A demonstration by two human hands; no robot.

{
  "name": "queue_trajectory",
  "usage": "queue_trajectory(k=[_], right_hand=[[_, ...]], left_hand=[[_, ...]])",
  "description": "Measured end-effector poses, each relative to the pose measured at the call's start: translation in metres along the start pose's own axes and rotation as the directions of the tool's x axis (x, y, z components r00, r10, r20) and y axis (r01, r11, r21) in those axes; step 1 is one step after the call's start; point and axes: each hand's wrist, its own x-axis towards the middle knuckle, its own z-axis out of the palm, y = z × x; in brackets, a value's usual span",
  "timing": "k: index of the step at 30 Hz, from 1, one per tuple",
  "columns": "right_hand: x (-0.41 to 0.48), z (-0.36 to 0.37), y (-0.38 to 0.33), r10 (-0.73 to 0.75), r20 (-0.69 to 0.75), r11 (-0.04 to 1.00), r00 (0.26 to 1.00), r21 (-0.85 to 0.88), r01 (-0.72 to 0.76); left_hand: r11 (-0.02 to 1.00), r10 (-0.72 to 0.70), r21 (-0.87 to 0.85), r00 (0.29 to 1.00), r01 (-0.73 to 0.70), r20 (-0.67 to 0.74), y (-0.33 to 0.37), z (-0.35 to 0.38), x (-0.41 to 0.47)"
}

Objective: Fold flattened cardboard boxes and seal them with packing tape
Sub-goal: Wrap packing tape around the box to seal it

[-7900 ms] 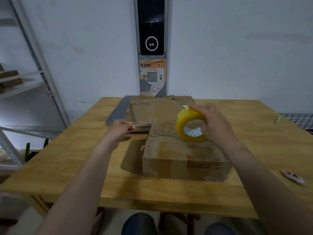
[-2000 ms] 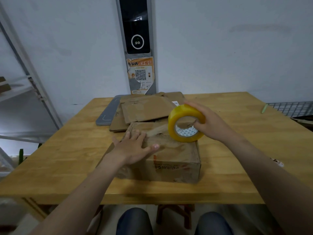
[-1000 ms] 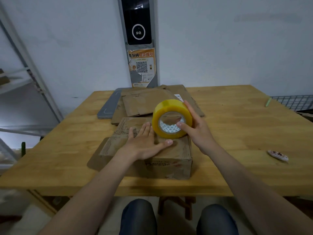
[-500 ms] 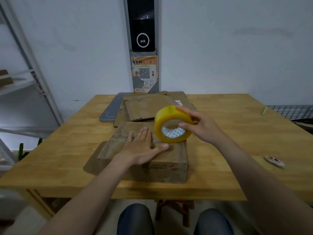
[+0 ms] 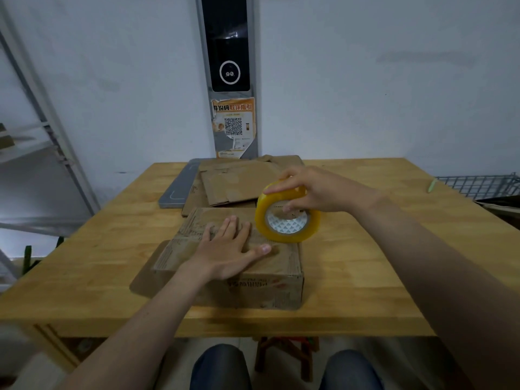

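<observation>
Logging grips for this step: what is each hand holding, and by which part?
The right hand grips the tape roll by its top rim, thumb in the core. The left hand holds nothing; it presses flat on the box.

Views: one, head-worn, wide-angle.
Position: above the near edge of the wooden table [image 5: 365,277]; the person's knees [image 5: 219,367] sit at the bottom edge of the frame.
Facing: forward and down, towards the white wall [image 5: 365,80] behind the table.
Range: close; both forearms enter from the bottom corners, with the left hand [image 5: 225,251] and right hand [image 5: 318,190] near centre.
Centre of frame: cardboard box [image 5: 267,288] and tape roll [image 5: 281,237].
</observation>
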Motion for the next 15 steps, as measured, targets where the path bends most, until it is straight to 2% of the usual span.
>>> queue_trajectory(k=[6, 11, 15], right_hand=[[-0.015, -0.023, 0.002, -0.016, -0.005, 1.000, 1.000, -0.025, 0.016], [-0.035, -0.036, 0.014, 0.059, 0.056, 0.996, 0.997, -0.073, -0.054], [-0.045, -0.026, 0.021, 0.065, 0.068, 0.997, 0.996, -0.046, -0.062]], left_hand=[[1.000, -0.008, -0.012, 1.000, 0.008, 0.002, 0.000, 0.001, 0.002], [1.000, -0.011, -0.001, 1.000, 0.011, 0.001, 0.000, 0.000, 0.002], [1.000, -0.009, 0.000, 1.000, 0.009, -0.003, -0.001, 0.001, 0.003]])
